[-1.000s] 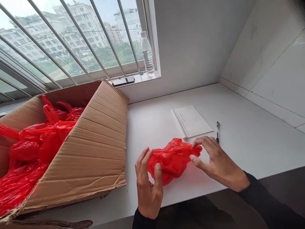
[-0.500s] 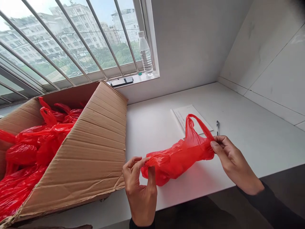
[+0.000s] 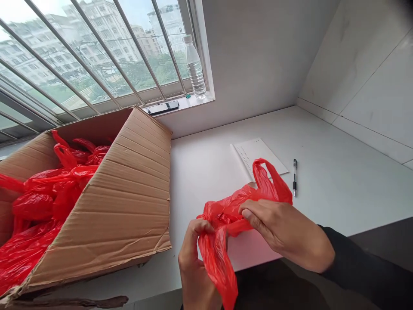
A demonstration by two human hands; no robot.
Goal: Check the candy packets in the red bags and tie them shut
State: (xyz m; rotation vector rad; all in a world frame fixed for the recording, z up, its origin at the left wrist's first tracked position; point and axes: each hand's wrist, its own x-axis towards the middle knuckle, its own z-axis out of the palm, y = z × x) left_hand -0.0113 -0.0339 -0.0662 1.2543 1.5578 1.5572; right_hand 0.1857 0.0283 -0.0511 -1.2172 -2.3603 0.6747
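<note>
A crumpled red plastic bag (image 3: 226,215) hangs between both hands above the white counter's front edge. My left hand (image 3: 193,262) is closed on its lower end, and a loose flap droops past the wrist. My right hand (image 3: 284,230) is closed on the bag's middle, fingers pinching the plastic. One handle loop (image 3: 269,178) sticks up behind the right hand.
A large open cardboard box (image 3: 129,193) full of red bags (image 3: 41,193) fills the left. A white notepad (image 3: 258,157) and a black pen (image 3: 294,176) lie on the counter (image 3: 338,185). A water bottle (image 3: 194,69) and a phone (image 3: 163,107) rest on the windowsill.
The bag was stretched out between the hands. Now my right hand has moved left toward my left hand, bunching the bag, and one end hangs down.
</note>
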